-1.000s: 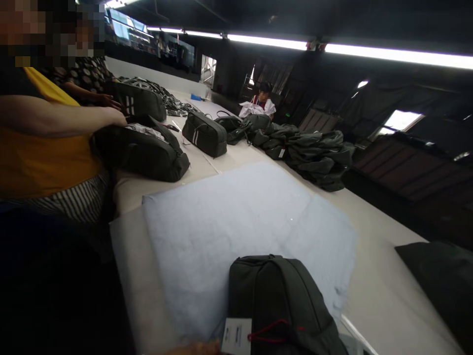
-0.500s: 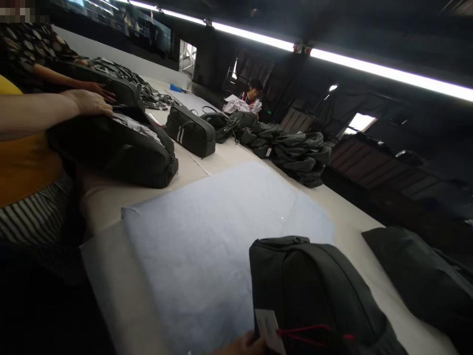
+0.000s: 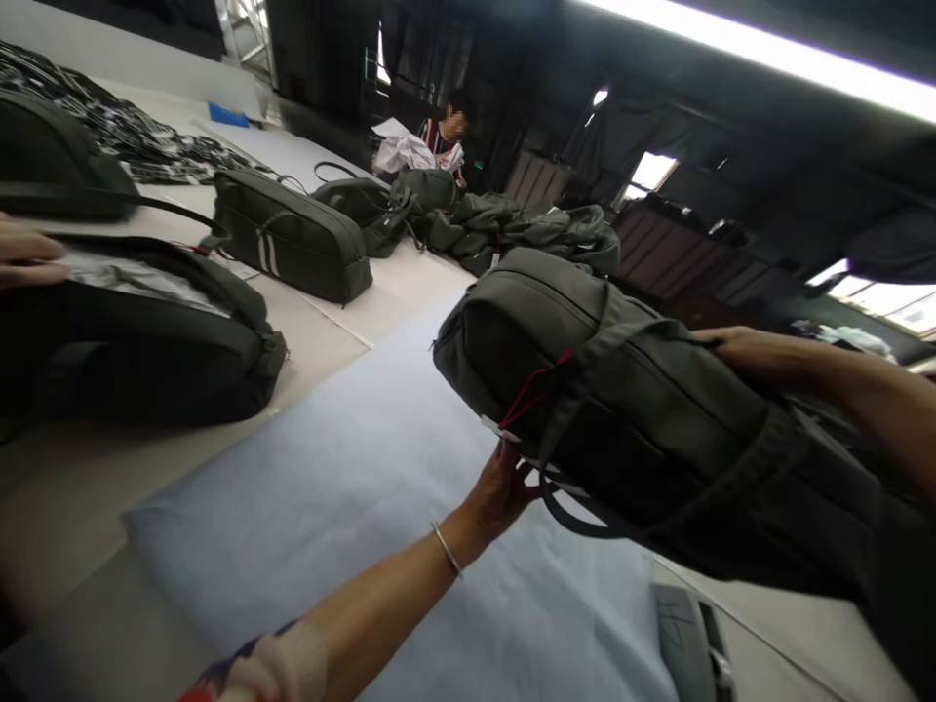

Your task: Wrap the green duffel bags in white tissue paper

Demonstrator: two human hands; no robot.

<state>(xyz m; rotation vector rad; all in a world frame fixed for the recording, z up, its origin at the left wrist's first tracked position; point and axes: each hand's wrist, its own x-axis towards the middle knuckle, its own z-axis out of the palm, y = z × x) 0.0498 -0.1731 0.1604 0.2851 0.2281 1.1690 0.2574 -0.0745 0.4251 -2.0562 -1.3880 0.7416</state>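
Both hands carry the dark backpack (image 3: 643,409) clear of the bench (image 3: 351,292): the left hand (image 3: 504,487) cups its underside near the red-corded tag (image 3: 512,429), fingers curled up against it, and the right hand (image 3: 731,346) grips its top edge. Risks, as I judge them — the loose carry loop (image 3: 577,512) hanging below could catch the left fingers, or the tilted backpack could slip onto the pale sheet (image 3: 351,507).
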